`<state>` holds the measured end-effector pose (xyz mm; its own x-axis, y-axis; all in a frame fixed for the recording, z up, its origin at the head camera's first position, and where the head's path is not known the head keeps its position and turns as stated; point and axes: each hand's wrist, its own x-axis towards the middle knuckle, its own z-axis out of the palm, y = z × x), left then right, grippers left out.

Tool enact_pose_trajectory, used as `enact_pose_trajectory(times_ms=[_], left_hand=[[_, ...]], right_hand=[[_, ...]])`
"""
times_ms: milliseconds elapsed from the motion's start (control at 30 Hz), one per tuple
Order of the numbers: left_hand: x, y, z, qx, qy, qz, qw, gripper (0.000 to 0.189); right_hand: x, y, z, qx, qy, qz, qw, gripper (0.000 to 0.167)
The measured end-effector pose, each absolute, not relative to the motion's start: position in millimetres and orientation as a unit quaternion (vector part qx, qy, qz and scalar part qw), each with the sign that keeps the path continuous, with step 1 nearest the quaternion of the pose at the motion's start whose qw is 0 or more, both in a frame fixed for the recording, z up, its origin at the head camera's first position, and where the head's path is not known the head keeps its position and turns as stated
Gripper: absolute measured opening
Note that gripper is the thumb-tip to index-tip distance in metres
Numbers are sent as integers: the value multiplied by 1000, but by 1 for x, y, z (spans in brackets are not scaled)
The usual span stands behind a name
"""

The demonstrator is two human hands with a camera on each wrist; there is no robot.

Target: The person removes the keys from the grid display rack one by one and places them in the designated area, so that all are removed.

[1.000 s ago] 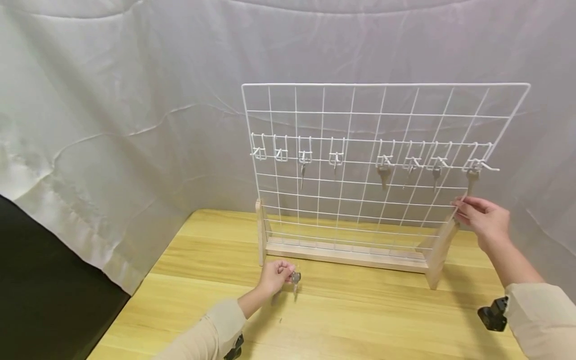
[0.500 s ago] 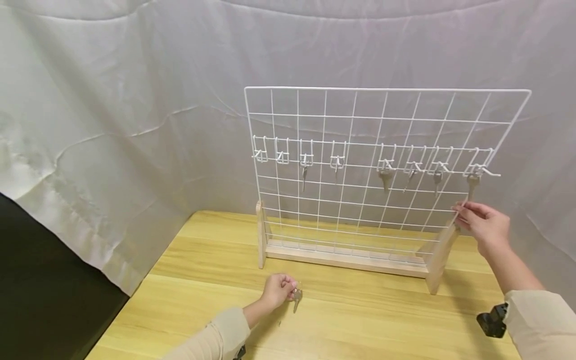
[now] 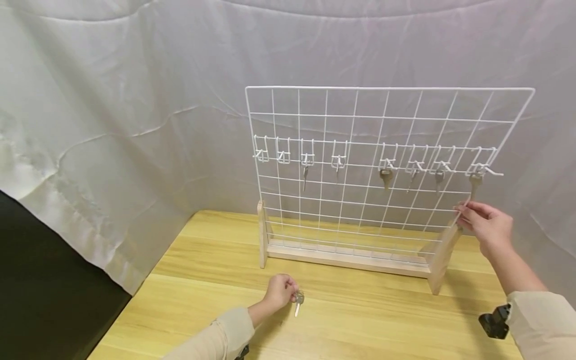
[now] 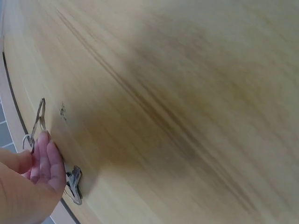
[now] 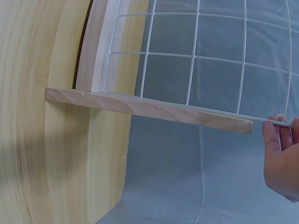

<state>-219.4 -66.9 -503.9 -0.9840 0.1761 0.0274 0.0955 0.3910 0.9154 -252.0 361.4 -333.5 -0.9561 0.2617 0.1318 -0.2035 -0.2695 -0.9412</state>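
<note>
My left hand (image 3: 280,291) is low over the table, left of centre, pinching a key (image 3: 298,302) by its ring; the blade hangs down. In the left wrist view the key (image 4: 39,114) and its ring (image 4: 27,140) stick out past the fingertips. Another metal piece (image 4: 74,184) shows beside that hand; whether it is held or lying, I cannot tell. My right hand (image 3: 488,225) grips the right edge of the white wire grid (image 5: 194,56), just above the wooden side leg (image 5: 154,109). A key (image 3: 475,184) hangs from the rightmost hook (image 3: 488,170), above that hand.
Several white hooks line the grid, and several keys, such as one key (image 3: 385,178), hang from them. The two leftmost hooks (image 3: 261,156) show no key. The stand's wooden base bar (image 3: 346,257) rests on the wooden table (image 3: 360,320). Grey curtains (image 3: 157,125) surround it.
My left hand has come down slightly toward the near side of the table with the key. My right hand stays on the grid's edge. The view has shifted a little.
</note>
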Motion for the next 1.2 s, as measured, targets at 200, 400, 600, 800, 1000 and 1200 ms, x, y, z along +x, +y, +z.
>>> enact_pose_trajectory(times_ms=[200,400,600,800,1000,1200], left_hand=[[-218,-65,-504,71,849,522,33,8],[-216,-67,-505,88,869,486,20,10],[-217,-66,-505,110,880,461,16,11],[-220,-65,-505,130,892,432,23,13],[-221,-64,-505,128,900,415,27,13],[-223,-61,-501,131,916,379,23,10]], right_hand=[[-252,361,-334,-19,-584,798,149,27],[-251,358,-332,-17,-583,799,149,25],[-251,358,-333,-9,-572,806,155,23],[-251,359,-334,-11,-568,808,155,22],[-250,361,-334,-20,-576,803,151,21],[-251,361,-333,-18,-579,802,149,24]])
